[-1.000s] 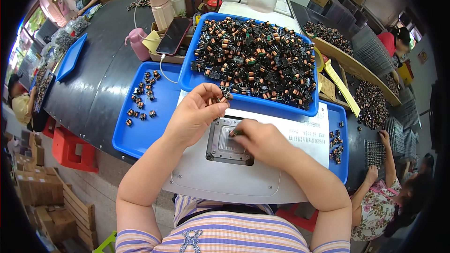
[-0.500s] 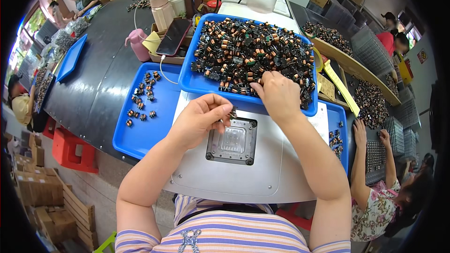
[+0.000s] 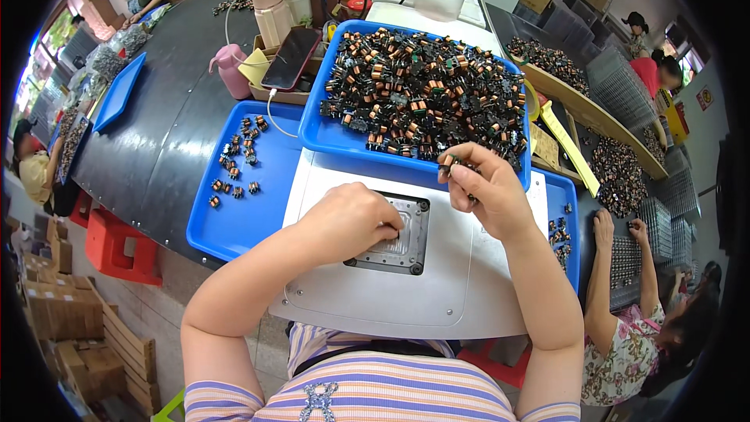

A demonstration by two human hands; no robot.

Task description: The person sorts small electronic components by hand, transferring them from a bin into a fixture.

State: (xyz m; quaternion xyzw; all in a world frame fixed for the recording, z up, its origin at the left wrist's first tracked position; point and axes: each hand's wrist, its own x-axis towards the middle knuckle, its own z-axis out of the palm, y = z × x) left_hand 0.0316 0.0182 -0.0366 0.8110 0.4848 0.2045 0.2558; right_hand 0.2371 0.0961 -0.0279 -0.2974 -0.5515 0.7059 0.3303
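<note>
My left hand (image 3: 348, 223) is over the square metal fixture (image 3: 406, 254) set in the silver work plate (image 3: 445, 289). Its thumb and fingers are pinched, and only a dark bit of a small coil shows at the tips. My right hand (image 3: 492, 191) is raised palm-up at the front edge of the big blue tray (image 3: 308, 129). Several small copper-wound coils (image 3: 457, 164) with black bases sit between its thumb and fingers. A large heap of the same coils (image 3: 422, 94) fills that tray.
A lower blue tray (image 3: 234, 234) at left holds scattered coils, as does another blue tray (image 3: 573, 242) at right. A phone (image 3: 293, 59), pink bottle (image 3: 229, 72) and yellow-handled tool (image 3: 566, 144) lie around. A co-worker's hands (image 3: 603, 228) work at far right beside a coil pile.
My right hand has lifted out of the heap with coils and turned palm-up. My left hand has moved down onto the fixture with its small coil.
</note>
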